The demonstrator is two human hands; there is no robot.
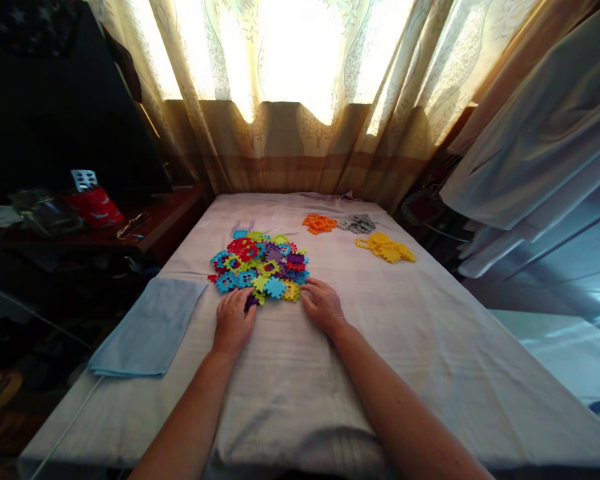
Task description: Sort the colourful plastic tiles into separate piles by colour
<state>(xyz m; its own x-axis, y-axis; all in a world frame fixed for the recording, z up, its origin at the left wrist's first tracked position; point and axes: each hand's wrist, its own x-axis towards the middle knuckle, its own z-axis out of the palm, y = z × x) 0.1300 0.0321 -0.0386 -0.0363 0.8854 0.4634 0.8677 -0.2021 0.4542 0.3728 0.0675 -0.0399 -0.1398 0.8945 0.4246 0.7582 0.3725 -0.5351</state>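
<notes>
A heap of mixed plastic pieces (269, 257), toothed at the edges, was gathered on the left half of the table, just beyond the person's two hands. Blue, red, purple, lime green and yellow were mixed in it, and window-like openings were seen in several pieces. At its near edge a light blue square (275, 288) was set just beside a yellow window piece (291, 291).

The near left edge of the heap was touched by the left hand (233, 321); its fingers were held close together, with the thumb apart beside a dark purple piece (251, 302). Whether that piece was pinched could not be told. The right hand (323, 305) was placed at the near right edge, its fingers loosely bent toward the yellow window piece and its thumb held apart from them.

Farther back to the right, three single-colour piles were laid: an orange pile (319, 224), a grey pile (357, 224) just beside it, and a yellow pile (389, 249) nearer the person. A blue cloth (147, 330) was spread left of the left hand. The table was covered by a whitish sheet (287, 393). Beyond it, a patterned curtain (280, 137) was hung, brightly lit from behind.
</notes>
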